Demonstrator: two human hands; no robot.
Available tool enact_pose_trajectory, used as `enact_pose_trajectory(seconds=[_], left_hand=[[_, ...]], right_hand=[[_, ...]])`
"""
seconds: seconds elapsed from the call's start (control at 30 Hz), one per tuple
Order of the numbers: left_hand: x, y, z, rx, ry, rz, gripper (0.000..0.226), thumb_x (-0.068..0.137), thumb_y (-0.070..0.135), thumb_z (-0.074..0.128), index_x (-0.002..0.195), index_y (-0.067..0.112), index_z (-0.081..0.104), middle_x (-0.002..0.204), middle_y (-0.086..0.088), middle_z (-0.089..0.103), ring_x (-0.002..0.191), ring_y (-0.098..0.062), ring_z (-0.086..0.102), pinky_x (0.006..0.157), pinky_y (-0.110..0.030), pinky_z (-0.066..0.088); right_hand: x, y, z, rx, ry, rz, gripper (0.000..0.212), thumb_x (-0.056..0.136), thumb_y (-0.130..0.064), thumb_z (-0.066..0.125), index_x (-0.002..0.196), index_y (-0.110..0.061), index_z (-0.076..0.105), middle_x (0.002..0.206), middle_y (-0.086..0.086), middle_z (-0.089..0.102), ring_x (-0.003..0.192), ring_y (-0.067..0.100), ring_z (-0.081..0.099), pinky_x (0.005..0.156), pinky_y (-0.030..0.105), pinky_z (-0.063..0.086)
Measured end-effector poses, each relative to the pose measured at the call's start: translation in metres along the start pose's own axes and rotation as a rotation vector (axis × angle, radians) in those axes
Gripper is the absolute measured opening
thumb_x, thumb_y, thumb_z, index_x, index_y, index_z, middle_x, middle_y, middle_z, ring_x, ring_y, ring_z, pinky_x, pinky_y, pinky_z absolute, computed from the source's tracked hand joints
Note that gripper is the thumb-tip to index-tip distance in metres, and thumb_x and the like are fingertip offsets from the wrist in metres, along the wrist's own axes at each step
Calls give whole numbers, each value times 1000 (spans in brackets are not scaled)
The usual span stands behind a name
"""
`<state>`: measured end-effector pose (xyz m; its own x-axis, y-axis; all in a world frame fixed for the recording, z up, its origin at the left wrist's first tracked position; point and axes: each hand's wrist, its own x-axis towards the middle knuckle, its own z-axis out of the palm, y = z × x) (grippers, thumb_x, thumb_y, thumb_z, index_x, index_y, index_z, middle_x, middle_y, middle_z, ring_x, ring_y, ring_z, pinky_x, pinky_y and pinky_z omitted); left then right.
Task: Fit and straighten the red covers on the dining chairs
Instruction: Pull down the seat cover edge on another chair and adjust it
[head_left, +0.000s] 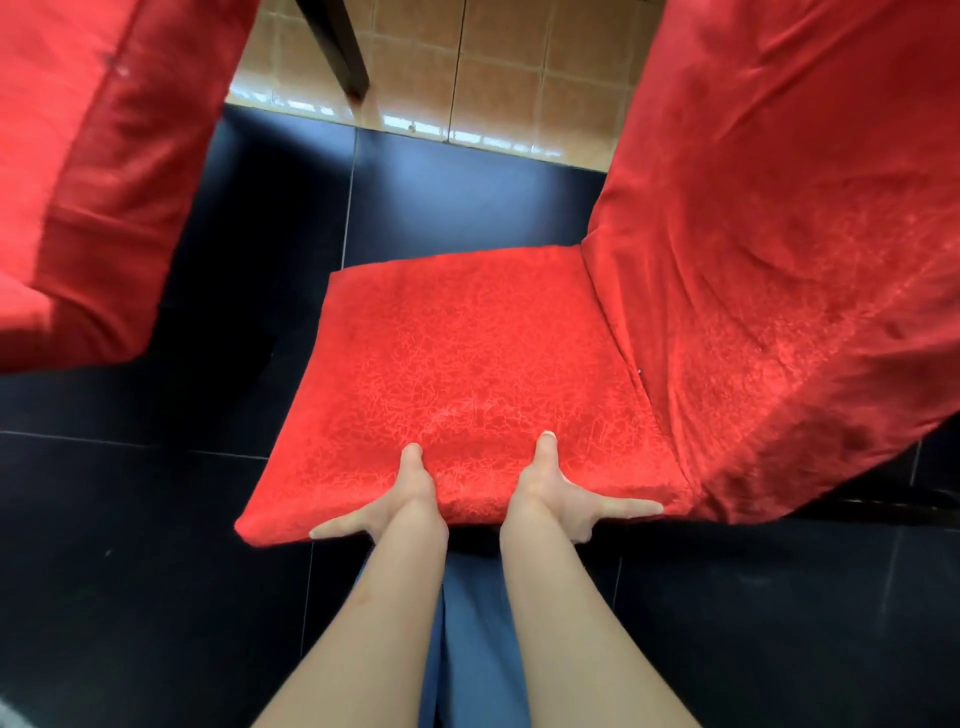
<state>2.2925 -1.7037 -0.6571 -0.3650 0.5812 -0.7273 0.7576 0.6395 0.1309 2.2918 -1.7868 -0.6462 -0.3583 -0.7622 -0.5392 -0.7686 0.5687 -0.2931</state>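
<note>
Forearms (395, 613), bare, enter from the lower edge and run side by side up to the seat; blue cloth (467, 623) (a garment on the person's legs) shows between them. Beyond them, in descending order of size:

Floor (156, 597): dark glossy tiles with pale grout lines; a strip of tan tiles lies at the far edge, where a dark leg (340, 47) of some furniture stands.

Back (779, 234): the upright of the near chair, at right, wrapped in red cover fabric with diagonal creases running toward the seat junction.

Second chair (88, 171): at left, also in red fabric, well apart from the near chair and blurred.

Seat (467, 364): centre of view, covered in the red cover with a crackled woven pattern; the fabric lies smooth across the top and wraps over the near edge.

Right hand (558, 499): on the near edge of the seat, thumb laid flat on top, index finger stretched rightward along the front face toward the corner. The remaining fingers curl under the edge, so the hand clamps the covered rim.

Left hand (397, 499): mirrors it, thumb on top, one finger extended leftward along the front face, the others hidden beneath (their grip under the edge cannot be seen plainly).
</note>
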Motion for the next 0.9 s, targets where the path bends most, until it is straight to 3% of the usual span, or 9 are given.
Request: enact_pose_trajectory(seconds=[0.13, 0.2, 0.37, 0.47, 0.6, 0.73, 0.83, 0.9], left_hand=[[18, -8, -13, 41, -23, 57, 115, 52, 42, 87, 139, 31, 11, 77, 6, 34, 61, -24, 51, 76, -54, 54], [28, -11, -18, 24, -46, 74, 118, 50, 41, 87, 139, 31, 10, 77, 6, 36, 62, -25, 53, 75, -57, 55], [39, -18, -34, 21, 5, 119, 124, 46, 42, 86, 143, 28, 9, 83, 10, 40, 60, -25, 53, 70, -54, 56], [48, -23, -44, 37, 11, 130, 126, 46, 41, 86, 145, 26, 9, 83, 18, 35, 55, -18, 45, 70, -52, 56], [52, -27, -59, 86, 23, 151, 128, 47, 40, 86, 147, 19, 9, 85, 21, 28, 54, -13, 38, 74, -52, 56], [49, -25, -76, 103, -10, 135, 125, 52, 37, 86, 147, 18, 8, 96, 10, 37, 57, -20, 43, 83, -51, 55], [48, -25, -86, 105, -36, 150, 125, 59, 38, 86, 149, 18, 1, 109, -6, 52, 76, -26, 51, 91, -48, 52], [51, -29, -89, 104, -33, 195, 132, 62, 41, 85, 150, 22, -11, 109, -10, 52, 88, -28, 55, 94, -48, 50]], right_hand=[[6, 17, -6, 15, -15, -54, 118, 62, -46, 86, 148, -36, 6, 99, 15, 55, 57, 22, 48, 71, 39, 49], [7, 26, -7, 36, -34, -37, 121, 62, -47, 86, 148, -37, 2, 99, 15, 54, 57, 21, 47, 70, 37, 44], [-4, 43, -16, 13, 3, -32, 117, 61, -48, 86, 148, -35, 8, 106, 20, 57, 75, 34, 59, 80, 47, 52], [-5, 56, -21, -1, 5, -25, 120, 60, -48, 86, 148, -36, 5, 100, 16, 55, 71, 30, 55, 82, 47, 52], [-7, 70, -30, -5, 29, -13, 116, 57, -50, 86, 146, -34, 13, 99, 16, 55, 56, 23, 45, 72, 43, 50], [-14, 82, -38, -21, 45, 7, 117, 56, -51, 86, 145, -36, 12, 108, 23, 57, 61, 26, 48, 75, 47, 54], [-19, 88, -43, -32, 64, -8, 119, 59, -52, 85, 147, -38, 5, 111, 23, 57, 60, 25, 46, 69, 40, 47], [-21, 89, -45, -46, 48, 7, 125, 62, -52, 84, 148, -41, -7, 115, 23, 56, 64, 26, 48, 68, 39, 42]])
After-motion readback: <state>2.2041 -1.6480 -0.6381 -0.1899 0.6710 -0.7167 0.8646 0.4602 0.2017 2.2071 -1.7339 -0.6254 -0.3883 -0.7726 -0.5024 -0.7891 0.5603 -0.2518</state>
